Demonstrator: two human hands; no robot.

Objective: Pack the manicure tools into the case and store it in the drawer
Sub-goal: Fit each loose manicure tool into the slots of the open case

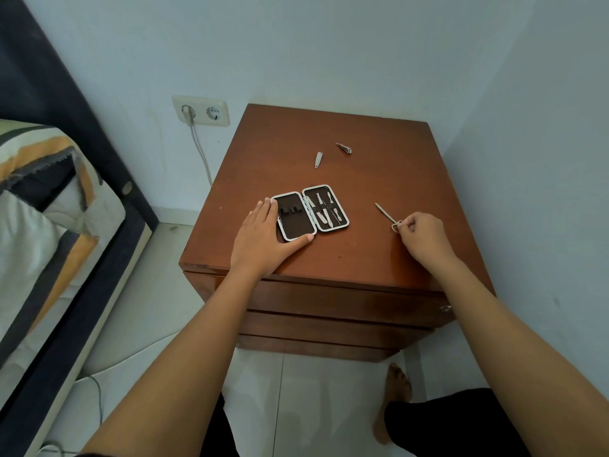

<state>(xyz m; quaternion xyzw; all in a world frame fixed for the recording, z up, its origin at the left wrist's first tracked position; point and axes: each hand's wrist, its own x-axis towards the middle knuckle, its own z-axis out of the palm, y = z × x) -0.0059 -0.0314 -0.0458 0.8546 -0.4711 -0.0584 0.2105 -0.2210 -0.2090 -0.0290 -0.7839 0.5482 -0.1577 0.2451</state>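
Currently, head view: case lies open flat on the wooden bench. Its right half holds several metal tools under the elastic strap; left half shows bare loops, one thin tool at its left edge. Left hand rests flat on the case's left edge, fingers extended. Right hand pinches the scissors by a ring, tips on the bench. Nail clipper and small clipper lie loose farther back. Drawers are closed.

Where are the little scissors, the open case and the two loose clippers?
scissors (386, 214): head view, on the blades' shaft.
case (309, 211): head view, on the centre hinge.
flat clipper (318, 159): head view, mid-body.
folded clipper (344, 148): head view, mid-body.
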